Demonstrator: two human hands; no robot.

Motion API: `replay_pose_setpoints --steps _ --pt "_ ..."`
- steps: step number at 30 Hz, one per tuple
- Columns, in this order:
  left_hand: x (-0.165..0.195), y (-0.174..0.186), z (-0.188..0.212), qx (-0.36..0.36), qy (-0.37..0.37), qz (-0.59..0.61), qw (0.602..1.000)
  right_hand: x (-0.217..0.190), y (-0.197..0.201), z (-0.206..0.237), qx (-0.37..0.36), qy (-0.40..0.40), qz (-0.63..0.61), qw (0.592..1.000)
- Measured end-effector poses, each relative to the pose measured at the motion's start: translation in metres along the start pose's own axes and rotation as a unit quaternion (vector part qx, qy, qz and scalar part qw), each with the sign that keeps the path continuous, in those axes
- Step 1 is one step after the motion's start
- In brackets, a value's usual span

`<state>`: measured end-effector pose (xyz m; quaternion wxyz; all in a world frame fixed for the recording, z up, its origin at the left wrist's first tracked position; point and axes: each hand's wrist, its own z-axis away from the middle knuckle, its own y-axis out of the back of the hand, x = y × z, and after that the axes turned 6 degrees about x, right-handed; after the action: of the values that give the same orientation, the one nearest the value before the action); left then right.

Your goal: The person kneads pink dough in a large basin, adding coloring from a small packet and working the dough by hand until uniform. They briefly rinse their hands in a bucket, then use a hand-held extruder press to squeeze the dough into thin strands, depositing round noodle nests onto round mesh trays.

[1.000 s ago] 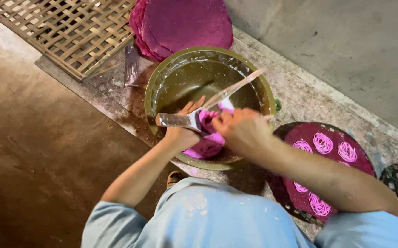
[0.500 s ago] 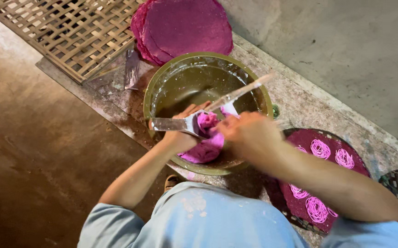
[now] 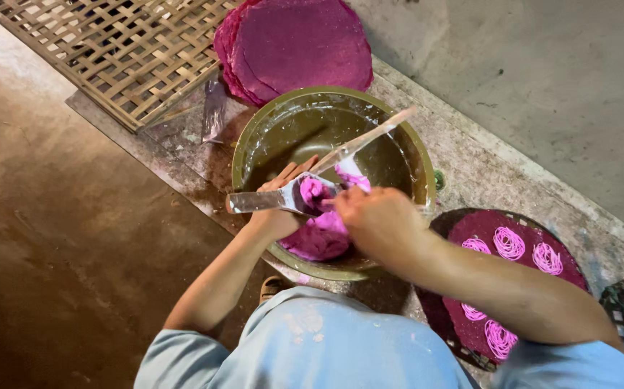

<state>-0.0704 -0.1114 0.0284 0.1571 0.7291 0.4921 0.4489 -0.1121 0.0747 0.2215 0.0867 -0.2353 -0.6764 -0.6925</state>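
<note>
Left hand (image 3: 283,205) grasping metal press (image 3: 283,198); right hand (image 3: 377,220) clenched on pink dough (image 3: 323,230) just beside it

A bowl (image 3: 251,148) sits centre, stacked mats (image 3: 297,43) behind it, a tray (image 3: 470,230) to its right.

From my feed I see a brown floor (image 3: 60,274), smooth and worn, filling the left side under dim warm light. A woven bamboo mat (image 3: 110,50) lies at the top left. A rough stone ledge (image 3: 485,166) runs diagonally across, and beyond it a grey concrete slab (image 3: 542,72) takes up the upper right corner.
</note>
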Motion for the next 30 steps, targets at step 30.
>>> replay_pose_setpoints --steps 30 --pt "-0.039 -0.009 -0.022 0.16 0.065 -0.161 0.972 -0.001 -0.104 0.049 0.016 -0.244 -0.556 0.794"
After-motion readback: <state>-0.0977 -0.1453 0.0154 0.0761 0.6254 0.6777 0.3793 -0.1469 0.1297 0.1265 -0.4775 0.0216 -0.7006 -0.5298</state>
